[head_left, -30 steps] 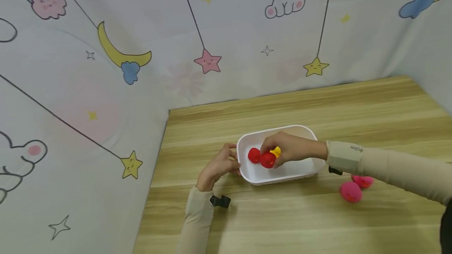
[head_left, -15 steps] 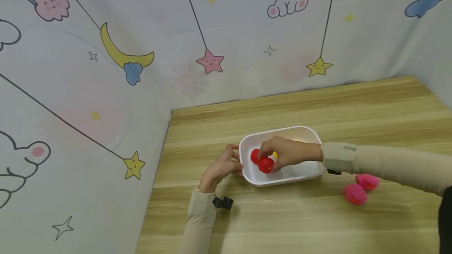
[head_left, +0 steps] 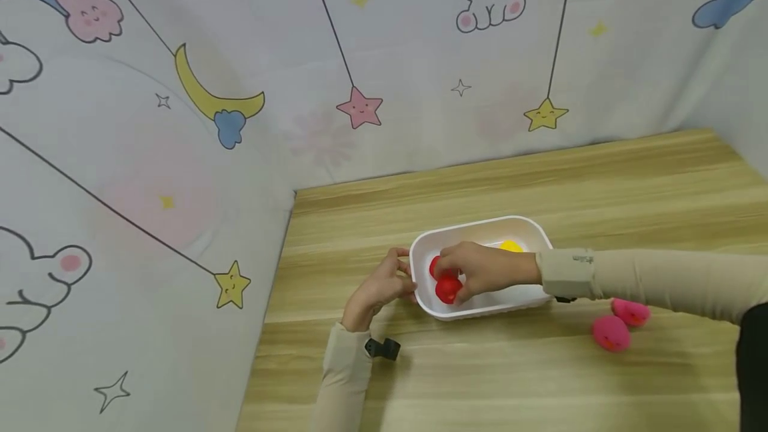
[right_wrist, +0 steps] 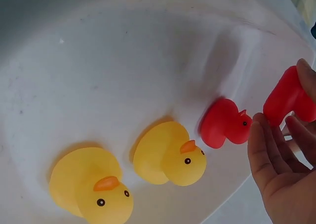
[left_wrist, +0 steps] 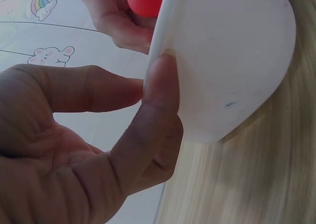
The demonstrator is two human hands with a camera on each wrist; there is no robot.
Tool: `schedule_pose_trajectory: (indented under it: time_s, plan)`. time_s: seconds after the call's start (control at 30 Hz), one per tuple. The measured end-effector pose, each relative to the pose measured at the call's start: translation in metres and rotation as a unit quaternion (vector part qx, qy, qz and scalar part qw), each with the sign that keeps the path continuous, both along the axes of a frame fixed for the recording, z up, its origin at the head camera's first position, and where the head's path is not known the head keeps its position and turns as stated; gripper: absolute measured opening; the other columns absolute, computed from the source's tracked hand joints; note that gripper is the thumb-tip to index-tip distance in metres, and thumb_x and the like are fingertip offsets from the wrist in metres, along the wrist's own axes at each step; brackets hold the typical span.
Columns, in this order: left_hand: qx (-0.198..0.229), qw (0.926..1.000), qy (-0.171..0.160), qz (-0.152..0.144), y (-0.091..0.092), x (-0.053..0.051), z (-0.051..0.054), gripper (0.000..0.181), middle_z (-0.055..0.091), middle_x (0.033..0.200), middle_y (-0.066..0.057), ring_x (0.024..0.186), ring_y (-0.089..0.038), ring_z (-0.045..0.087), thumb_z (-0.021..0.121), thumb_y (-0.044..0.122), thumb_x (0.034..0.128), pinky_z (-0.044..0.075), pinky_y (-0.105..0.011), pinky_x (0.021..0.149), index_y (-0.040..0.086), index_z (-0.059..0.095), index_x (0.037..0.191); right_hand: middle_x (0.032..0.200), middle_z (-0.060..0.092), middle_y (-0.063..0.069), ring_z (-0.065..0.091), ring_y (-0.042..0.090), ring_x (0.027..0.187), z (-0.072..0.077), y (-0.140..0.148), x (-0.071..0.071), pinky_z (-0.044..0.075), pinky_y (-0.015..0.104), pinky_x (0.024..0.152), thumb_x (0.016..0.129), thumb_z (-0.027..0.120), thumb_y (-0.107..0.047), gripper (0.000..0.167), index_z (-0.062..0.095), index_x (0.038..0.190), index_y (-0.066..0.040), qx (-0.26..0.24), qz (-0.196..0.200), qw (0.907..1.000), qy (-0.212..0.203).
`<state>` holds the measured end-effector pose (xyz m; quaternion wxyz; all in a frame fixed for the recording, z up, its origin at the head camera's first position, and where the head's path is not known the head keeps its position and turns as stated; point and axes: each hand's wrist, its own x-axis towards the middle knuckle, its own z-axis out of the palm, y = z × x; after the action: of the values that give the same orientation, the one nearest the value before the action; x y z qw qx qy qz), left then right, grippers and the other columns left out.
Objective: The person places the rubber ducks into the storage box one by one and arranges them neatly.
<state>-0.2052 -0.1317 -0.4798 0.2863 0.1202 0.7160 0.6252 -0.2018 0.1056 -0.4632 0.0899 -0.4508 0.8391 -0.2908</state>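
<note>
My right hand (head_left: 487, 268) is over the white plastic tub (head_left: 513, 297), pinching a red rubber duck (head_left: 447, 290) between thumb and fingers. In the right wrist view this duck (right_wrist: 286, 98) appears raised off the tub's floor. Beside it, a second red duck (right_wrist: 217, 124) rests in the tub, along with two yellow rubber ducks (right_wrist: 163, 152). From the head view, one yellow duck (head_left: 511, 246) shows partly past the right hand. My left hand (left_wrist: 94, 150) pinches the rim at the tub's left end, thumb on the edge and index finger against the outer wall.
Two pink rubber ducks (head_left: 611, 333) sit on the wood-grain table (head_left: 480, 379) to the tub's right, near the right forearm, which partly covers one. A printed cloth (head_left: 408, 59) hangs behind the table and along its left side.
My right hand has moved slightly left and nearer with the red duck, toward the tub's left end. A yellow duck behind the hand has come into view. The left hand stays at the rim.
</note>
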Motion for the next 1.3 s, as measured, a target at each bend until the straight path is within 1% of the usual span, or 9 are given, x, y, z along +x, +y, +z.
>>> schedule_pose_trajectory:
  time_s: [0.2, 0.33, 0.57, 0.7, 0.87, 0.93, 1.13, 1.2, 1.3]
  plan:
    - [-0.003, 1.0000, -0.003, 0.002, 0.000, 0.000, 0.000, 0.065, 0.046, 0.100, -0.018, 0.060, -0.018, 0.058, 0.053, -0.020, 0.0809, 0.060, -0.026, 0.058, -0.012, 0.025, 0.139, 0.092, 0.063, -0.006, 0.060, 0.014, 0.080, -0.002, -0.002, -0.002, 0.054, 0.020, 0.072, 0.071, 0.091, -0.014, 0.039, 0.069, 0.103, -0.008, 0.007, 0.008, 0.9999, 0.007]
    - [-0.008, 1.0000, -0.003, 0.002, 0.001, 0.000, 0.001, 0.065, 0.047, 0.101, -0.018, 0.061, -0.018, 0.059, 0.054, -0.020, 0.0811, 0.060, -0.024, 0.058, -0.011, 0.026, 0.139, 0.090, 0.062, -0.006, 0.059, 0.011, 0.080, -0.001, -0.006, -0.004, 0.053, 0.019, 0.072, 0.069, 0.090, -0.012, 0.036, 0.068, 0.098, -0.009, 0.014, 0.026, 0.9994, 0.018]
    - [-0.012, 0.9999, -0.001, 0.005, 0.001, -0.002, 0.004, 0.066, 0.047, 0.102, -0.019, 0.063, -0.019, 0.060, 0.054, -0.020, 0.0802, 0.061, -0.025, 0.058, -0.011, 0.027, 0.140, 0.083, 0.060, -0.005, 0.055, 0.008, 0.073, -0.002, -0.012, -0.008, 0.050, 0.016, 0.065, 0.069, 0.088, -0.012, 0.030, 0.065, 0.088, -0.010, 0.037, 0.048, 0.9974, 0.040]
    - [-0.012, 0.9999, -0.001, 0.007, 0.000, -0.003, 0.004, 0.065, 0.047, 0.102, -0.020, 0.064, -0.020, 0.060, 0.054, -0.020, 0.0801, 0.061, -0.026, 0.059, -0.011, 0.028, 0.139, 0.083, 0.057, -0.007, 0.051, 0.005, 0.073, -0.008, -0.014, -0.009, 0.049, 0.015, 0.066, 0.072, 0.087, -0.014, 0.026, 0.068, 0.090, -0.013, 0.071, 0.058, 0.9944, 0.053]
    - [-0.018, 0.9998, -0.002, 0.003, -0.001, -0.003, 0.002, 0.065, 0.047, 0.103, -0.021, 0.065, -0.020, 0.061, 0.055, -0.019, 0.0817, 0.062, -0.028, 0.061, -0.010, 0.029, 0.140, 0.085, 0.053, -0.009, 0.050, 0.005, 0.074, -0.013, -0.014, -0.007, 0.048, 0.013, 0.066, 0.077, 0.087, -0.018, 0.027, 0.070, 0.096, -0.015, 0.124, 0.064, 0.9886, 0.057]
    - [-0.018, 0.9998, -0.003, 0.001, 0.000, -0.002, 0.001, 0.065, 0.047, 0.103, -0.021, 0.065, -0.020, 0.060, 0.055, -0.019, 0.0819, 0.063, -0.028, 0.061, -0.010, 0.028, 0.140, 0.084, 0.053, -0.009, 0.050, 0.006, 0.072, -0.014, -0.014, -0.005, 0.047, 0.013, 0.063, 0.077, 0.087, -0.020, 0.027, 0.069, 0.096, -0.015, 0.137, 0.069, 0.9853, 0.075]
    - [-0.012, 0.9999, -0.002, 0.002, 0.002, -0.002, 0.001, 0.066, 0.045, 0.102, -0.018, 0.065, -0.021, 0.059, 0.055, -0.019, 0.0816, 0.062, -0.029, 0.061, -0.011, 0.027, 0.141, 0.084, 0.055, -0.006, 0.051, 0.009, 0.064, -0.017, -0.011, -0.003, 0.046, 0.014, 0.057, 0.078, 0.088, -0.028, 0.029, 0.066, 0.093, -0.016, 0.155, 0.087, 0.9687, 0.173]
    - [-0.014, 0.9999, 0.000, 0.002, 0.002, -0.003, 0.001, 0.066, 0.045, 0.102, -0.019, 0.066, -0.021, 0.059, 0.055, -0.019, 0.0818, 0.062, -0.029, 0.060, -0.012, 0.027, 0.141, 0.084, 0.055, -0.005, 0.052, 0.009, 0.062, -0.017, -0.010, -0.003, 0.046, 0.015, 0.057, 0.078, 0.088, -0.029, 0.030, 0.066, 0.094, -0.016, 0.155, 0.088, 0.9652, 0.191]
    - [-0.016, 0.9999, -0.001, 0.004, 0.002, -0.004, 0.000, 0.066, 0.046, 0.103, -0.021, 0.067, -0.022, 0.059, 0.055, -0.020, 0.0823, 0.062, -0.027, 0.060, -0.012, 0.026, 0.141, 0.083, 0.056, -0.005, 0.051, 0.010, 0.062, -0.018, -0.011, -0.002, 0.046, 0.015, 0.055, 0.079, 0.087, -0.030, 0.030, 0.066, 0.094, -0.016, 0.157, 0.086, 0.9626, 0.203]
